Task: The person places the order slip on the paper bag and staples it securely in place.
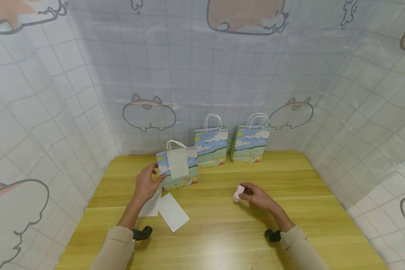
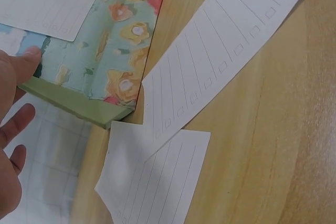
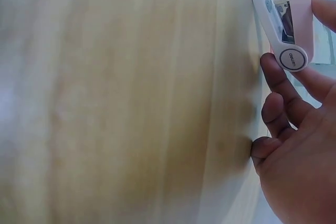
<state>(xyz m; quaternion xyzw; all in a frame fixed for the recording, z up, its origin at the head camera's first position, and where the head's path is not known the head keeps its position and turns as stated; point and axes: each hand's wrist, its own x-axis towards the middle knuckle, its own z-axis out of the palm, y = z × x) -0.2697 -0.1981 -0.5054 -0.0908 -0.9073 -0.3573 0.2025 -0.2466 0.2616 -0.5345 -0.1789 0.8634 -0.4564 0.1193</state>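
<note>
My left hand (image 1: 147,183) grips the left edge of a printed paper gift bag (image 1: 193,165), thumb on its front; the fingers behind are partly hidden. A white lined card (image 1: 178,164) lies against the bag's front, below its white rope handles. To the right, my right hand (image 1: 258,197) holds a small pink and white stapler (image 1: 239,192) just above or on the table. In the right wrist view, the thumb presses near the free end of the stapler's pink arm (image 3: 302,14), and a finger supports the hinge end. Its jaws stand apart, with nothing between them.
Two similar gift bags stand behind, one in the middle (image 1: 212,146) and one at the right (image 1: 251,144), near the curtain (image 1: 202,75). Two white lined cards overlap on the wooden table (image 1: 216,225) near my left forearm, the nearer card (image 1: 173,213) lying slantwise.
</note>
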